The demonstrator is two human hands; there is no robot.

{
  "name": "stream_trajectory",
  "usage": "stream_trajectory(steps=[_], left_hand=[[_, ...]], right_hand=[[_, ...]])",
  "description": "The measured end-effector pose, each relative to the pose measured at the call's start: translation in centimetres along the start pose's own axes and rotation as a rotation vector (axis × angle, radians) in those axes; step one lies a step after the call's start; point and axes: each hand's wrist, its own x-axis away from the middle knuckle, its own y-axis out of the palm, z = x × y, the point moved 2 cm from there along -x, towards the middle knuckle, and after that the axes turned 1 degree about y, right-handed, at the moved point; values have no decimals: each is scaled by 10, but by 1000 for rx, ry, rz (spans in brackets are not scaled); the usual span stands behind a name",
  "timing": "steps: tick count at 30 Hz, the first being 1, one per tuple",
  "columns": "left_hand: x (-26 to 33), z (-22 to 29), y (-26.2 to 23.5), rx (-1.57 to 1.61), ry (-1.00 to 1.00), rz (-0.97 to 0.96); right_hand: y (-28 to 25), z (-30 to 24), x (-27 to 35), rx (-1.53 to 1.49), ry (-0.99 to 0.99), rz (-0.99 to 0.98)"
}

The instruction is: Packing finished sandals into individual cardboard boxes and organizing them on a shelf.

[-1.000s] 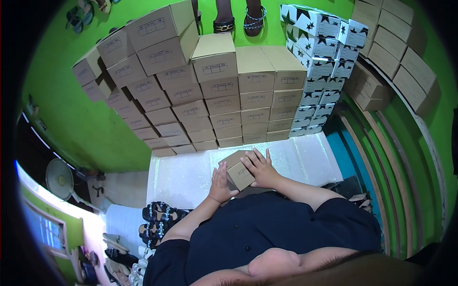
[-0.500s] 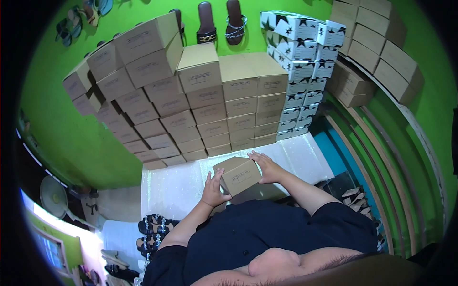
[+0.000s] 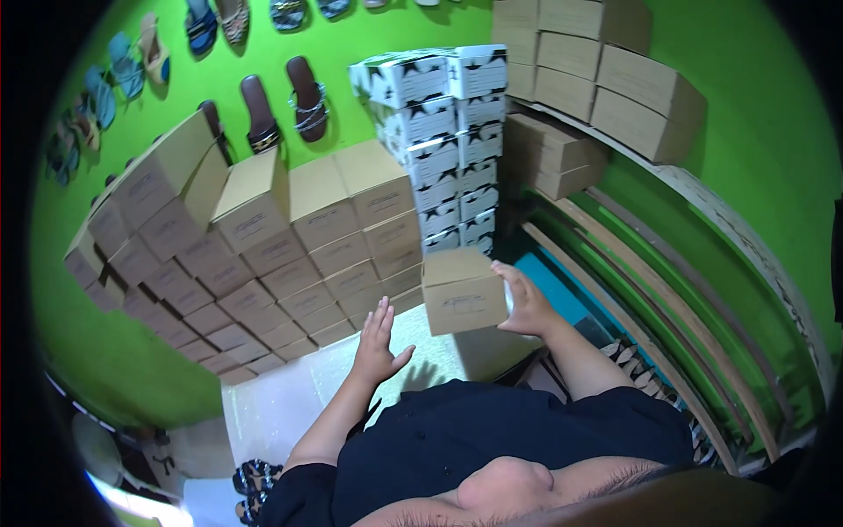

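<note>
The cardboard box [image 3: 463,300] is in front of the person, over the right-hand part of the white glossy surface [image 3: 285,408]. It is closed and brown, with a printed panel on the face toward the person. Whether its base touches the surface cannot be told.

Right hand [image 3: 530,314]: holds the box at its right side. The fingers lie along the upper right edge; the thumb sits lower, near the bottom right corner.

Left hand [image 3: 376,348]: holds nothing. It is spread wide, fingers pointing away from the body and thumb out toward the box. A gap separates it from the box's left side. A shadow of the hand falls on the surface just beside it.

Surroundings: stacked brown boxes [image 3: 285,274] stand in several columns along the far side of the surface, left of the held box. At their right end, white boxes with black stars [image 3: 435,162] form a tall double column; the held box covers part of its base. At the upper right, further brown cartons [image 3: 566,92] rest on a wall shelf [image 3: 667,176], above wooden rails [image 3: 645,303]. Sandals are mounted on the green wall [image 3: 342,92], among them a brown one with a black strap [image 3: 258,114] and a brown one with thin straps [image 3: 306,104]. Dark sandals with decorated straps [image 3: 257,479] lie at the lower left, beside the surface.
</note>
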Motion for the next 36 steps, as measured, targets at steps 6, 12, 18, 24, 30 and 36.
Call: stream_trajectory(steps=[6,12,18,24,30,36], left_hand=[[-55,11,46,36,1,28],[-89,25,95,87,-25,-9],[-104,35,123,74,-59,-55],[-98,42,131,35,-137,-83],[-88,48,133,21,-234,-64],[-89,57,128,-7,-271,-106]], right_hand=[[-112,58,25,341,26,322],[-178,128,35,653,-9,518],[-186,236,36,823,72,538],[-154,296,34,832,200,504],[-145,279,19,755,367,310],[-143,286,18,654,523,283]])
